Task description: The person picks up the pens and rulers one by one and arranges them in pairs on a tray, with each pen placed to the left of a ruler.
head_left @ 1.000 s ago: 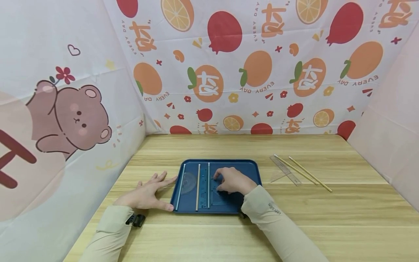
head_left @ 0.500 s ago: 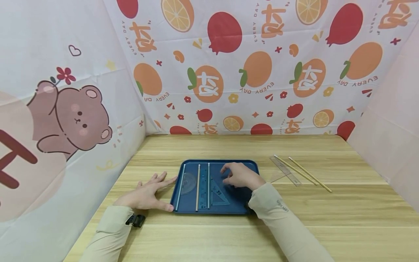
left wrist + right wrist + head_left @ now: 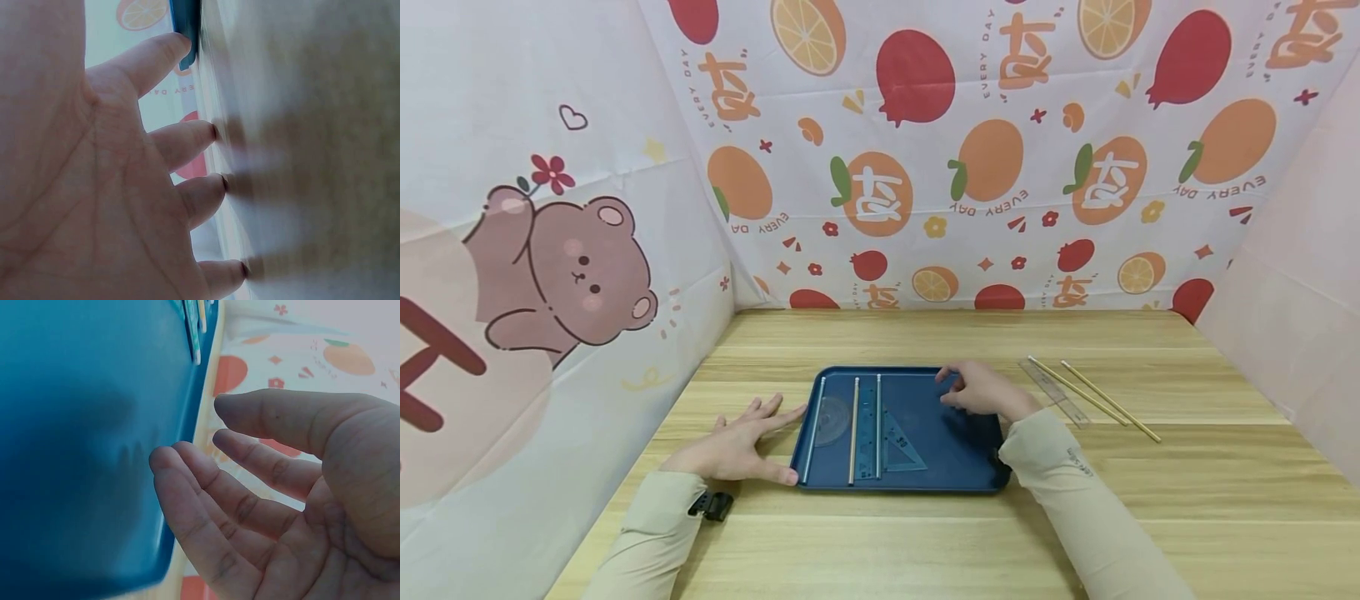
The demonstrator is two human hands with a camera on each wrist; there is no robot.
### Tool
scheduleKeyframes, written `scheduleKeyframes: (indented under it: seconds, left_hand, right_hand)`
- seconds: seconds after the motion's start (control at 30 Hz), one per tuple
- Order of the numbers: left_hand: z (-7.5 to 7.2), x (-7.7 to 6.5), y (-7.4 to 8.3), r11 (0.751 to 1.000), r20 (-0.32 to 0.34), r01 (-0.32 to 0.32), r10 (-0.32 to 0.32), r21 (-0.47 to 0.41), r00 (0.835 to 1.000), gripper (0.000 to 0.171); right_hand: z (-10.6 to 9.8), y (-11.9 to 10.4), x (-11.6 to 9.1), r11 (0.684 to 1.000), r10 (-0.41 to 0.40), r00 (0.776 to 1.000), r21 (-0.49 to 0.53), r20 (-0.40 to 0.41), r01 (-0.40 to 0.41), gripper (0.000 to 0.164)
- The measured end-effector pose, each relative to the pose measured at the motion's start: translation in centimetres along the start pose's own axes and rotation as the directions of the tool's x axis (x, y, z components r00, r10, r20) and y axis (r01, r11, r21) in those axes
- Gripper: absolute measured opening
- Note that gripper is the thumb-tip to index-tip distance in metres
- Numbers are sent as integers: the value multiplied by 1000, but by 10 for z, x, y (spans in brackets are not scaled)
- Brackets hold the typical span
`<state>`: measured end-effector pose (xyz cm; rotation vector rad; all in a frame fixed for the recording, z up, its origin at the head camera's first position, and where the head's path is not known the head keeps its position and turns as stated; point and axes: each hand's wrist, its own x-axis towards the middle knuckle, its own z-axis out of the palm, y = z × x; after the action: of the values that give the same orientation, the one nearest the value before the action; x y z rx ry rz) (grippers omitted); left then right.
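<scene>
A dark blue tray [image 3: 966,479] lies on the table. My left hand [image 3: 737,446] rests at its left side, fingers spread on the wood, with thumb and index fingertip at the rim. Over the tray's right part hovers my right hand [image 3: 981,390], fingers loosely bent and holding nothing. From left to right the tray bears a light green pencil [image 3: 812,429], a clear protractor [image 3: 832,421], a tan pencil [image 3: 853,429], a blue ruler [image 3: 866,433], a blue-green pencil [image 3: 878,425] and a set square [image 3: 906,454]. In the right wrist view the right palm [image 3: 300,550] is bare.
Right of the tray, a clear ruler [image 3: 1056,393] and two yellow pencils [image 3: 1078,389] [image 3: 1111,400] lie slanted on the wooden table [image 3: 865,550]. Printed cloth [image 3: 925,233] hangs behind, with more cloth at both sides.
My right hand has moved right and slightly away from me, off the set square, which now shows whole in the tray. The left hand has stayed in place.
</scene>
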<state>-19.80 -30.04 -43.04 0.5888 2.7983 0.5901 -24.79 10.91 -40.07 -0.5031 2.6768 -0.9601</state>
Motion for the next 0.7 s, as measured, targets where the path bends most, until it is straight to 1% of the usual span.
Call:
scheduleKeyframes:
  seconds: [0.13,0.3,0.37,0.53,0.7]
  left_hand:
    - [1,0,-1,1000,-4,-1,1,2,1000,108]
    - [1,1,-2,1000,-9,-6,7,13,1000,109]
    - [1,1,-2,1000,-11,-9,9,19,1000,109]
    - [1,1,-2,1000,-14,-12,12,24,1000,110]
    - [1,2,-3,1000,-13,-12,12,17,1000,109]
  right_hand:
    - [-10,10,-2,1000,12,1000,5,-21,-12,41]
    - [-23,25,-5,998,14,997,-66,-70,-19,40]
    - [-27,31,-6,997,16,996,-77,-84,-23,39]
    - [-38,42,-9,999,33,996,-40,-87,-37,40]
    - [-49,53,-13,997,48,993,-57,-107,-54,40]
